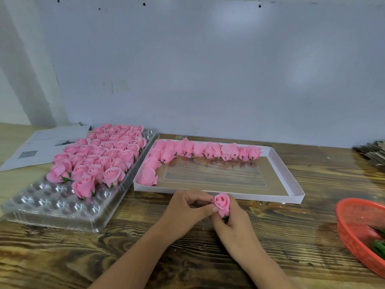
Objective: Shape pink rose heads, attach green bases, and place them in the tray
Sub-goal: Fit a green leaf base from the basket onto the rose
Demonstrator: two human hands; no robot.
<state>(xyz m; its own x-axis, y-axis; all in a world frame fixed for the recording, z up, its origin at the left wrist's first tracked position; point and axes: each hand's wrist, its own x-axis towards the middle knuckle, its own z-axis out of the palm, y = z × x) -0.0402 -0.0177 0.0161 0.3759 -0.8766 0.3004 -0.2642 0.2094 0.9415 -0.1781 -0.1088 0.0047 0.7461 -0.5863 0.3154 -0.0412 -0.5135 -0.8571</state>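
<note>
Work surface: a dark-grained wooden table (125, 253) set against a pale, scuffed wall (208, 69).

Both hands work over the near middle of the table. The right hand (235, 226) grips a pink rose head (222, 202) from below, fingers curled round its lower part, where a trace of green base (225, 217) shows. The left hand (187, 207) pinches the outer petals at the side.

Step in hand, as judged: shaping the bloom. It should be done with light pulls at the petal edges while the base is held firm; the petals look soft and thin and would likely crease.

Toward the left edge lies a clear plastic tray (41, 203) with round dimpled cells, its far part filled with finished roses (100, 159), the near cells vacant. Toward the far edge, a shallow white box (291, 197) holds unshaped buds (208, 150) along its far and left walls. At the right edge, a red mesh basket (354, 226) contains green pieces (378, 246).
</note>
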